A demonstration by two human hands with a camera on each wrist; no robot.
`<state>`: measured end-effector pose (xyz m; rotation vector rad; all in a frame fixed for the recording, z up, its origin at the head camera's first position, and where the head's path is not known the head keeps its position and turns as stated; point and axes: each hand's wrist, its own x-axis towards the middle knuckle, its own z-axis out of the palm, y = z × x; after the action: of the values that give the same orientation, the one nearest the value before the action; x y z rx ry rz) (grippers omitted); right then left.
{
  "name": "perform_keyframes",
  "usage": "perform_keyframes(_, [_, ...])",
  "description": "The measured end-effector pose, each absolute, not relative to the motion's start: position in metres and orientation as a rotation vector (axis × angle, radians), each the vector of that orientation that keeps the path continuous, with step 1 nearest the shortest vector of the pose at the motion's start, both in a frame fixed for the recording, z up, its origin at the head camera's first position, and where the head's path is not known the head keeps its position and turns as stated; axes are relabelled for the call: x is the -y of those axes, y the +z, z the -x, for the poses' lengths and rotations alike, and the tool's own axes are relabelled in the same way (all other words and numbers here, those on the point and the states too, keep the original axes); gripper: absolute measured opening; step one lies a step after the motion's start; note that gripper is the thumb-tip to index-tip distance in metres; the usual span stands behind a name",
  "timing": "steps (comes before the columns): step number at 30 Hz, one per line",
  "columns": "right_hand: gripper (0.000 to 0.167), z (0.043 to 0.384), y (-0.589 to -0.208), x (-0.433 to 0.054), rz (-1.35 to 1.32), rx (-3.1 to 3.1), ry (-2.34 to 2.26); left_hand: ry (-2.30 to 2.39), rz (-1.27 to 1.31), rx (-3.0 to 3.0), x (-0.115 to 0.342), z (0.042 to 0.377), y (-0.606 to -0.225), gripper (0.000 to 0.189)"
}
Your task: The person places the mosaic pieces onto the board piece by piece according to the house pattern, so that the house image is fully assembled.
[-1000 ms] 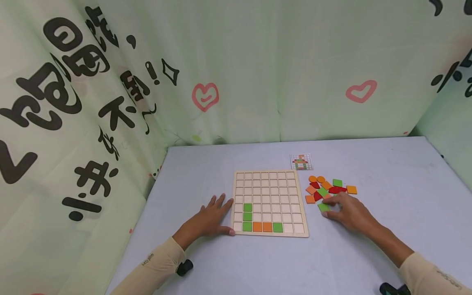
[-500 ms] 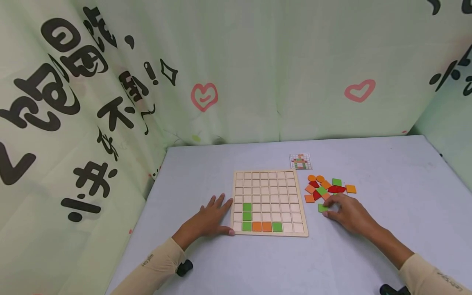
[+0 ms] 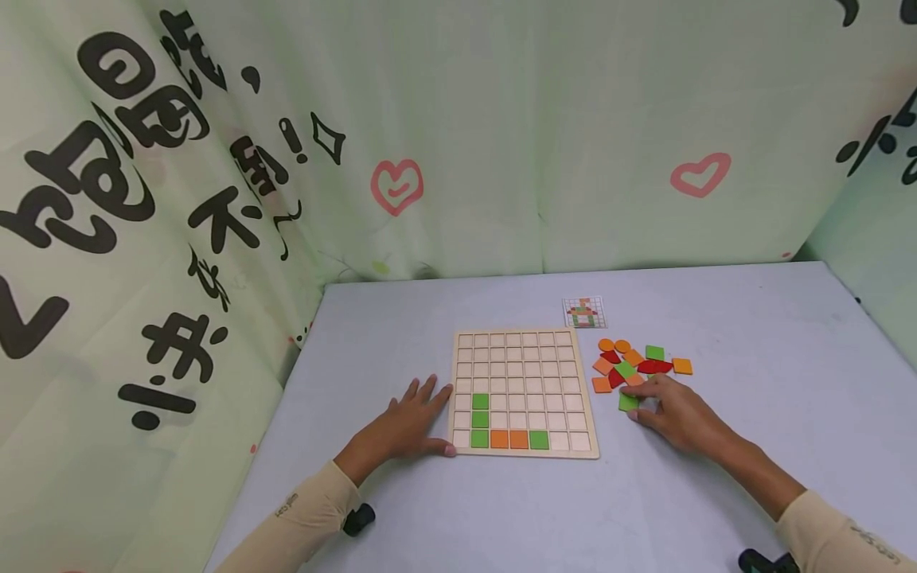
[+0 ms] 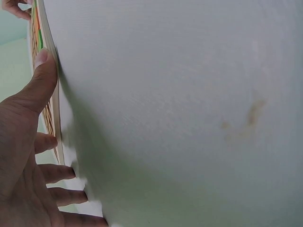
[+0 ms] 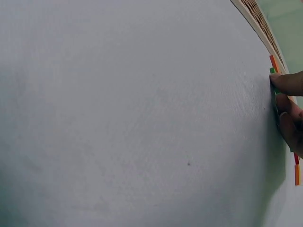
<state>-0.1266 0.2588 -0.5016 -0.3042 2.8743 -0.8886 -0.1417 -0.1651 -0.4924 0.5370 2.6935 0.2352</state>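
Observation:
A wooden grid board (image 3: 528,465) lies on the table, its lower left cells holding green square tiles (image 3: 480,419) and two orange ones (image 3: 499,439). Along its left edge rests my left hand (image 3: 404,426), fingers spread, thumb at the lower corner; the left wrist view has the thumb (image 4: 40,80) on the frame. To the right of the board, my right hand (image 3: 680,414) pinches a green square tile (image 3: 627,403) between thumb and forefinger, low over the cloth at the front of the tile pile. In the right wrist view the fingers (image 5: 289,85) hide most of that tile.
Behind the right hand lie loose tiles: orange rounds (image 3: 606,344), red pieces (image 3: 650,367), orange squares (image 3: 682,366) and another green square (image 3: 654,352). A small printed pattern card (image 3: 583,313) sits behind the board's right corner. A curtain (image 3: 537,159) hangs past the table's far edge.
The green tile in my right fingers has turned slightly, with the forefinger shifting a little to the left. My left hand and the board have stayed put.

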Motion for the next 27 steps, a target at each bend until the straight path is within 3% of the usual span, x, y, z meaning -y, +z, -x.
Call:
perform_keyframes(19, [0.042, 0.1271, -0.5016, -0.2594, 0.305, -2.838, -0.953, 0.218, -0.537, -2.698, 0.1649, 0.1408, -0.4937, 0.105])
perform_keyframes(27, [0.029, 0.1296, -0.5017, -0.2635, 0.344, -2.815, -1.003, 0.209, -0.534, -2.698, 0.165, 0.1415, -0.494, 0.106])
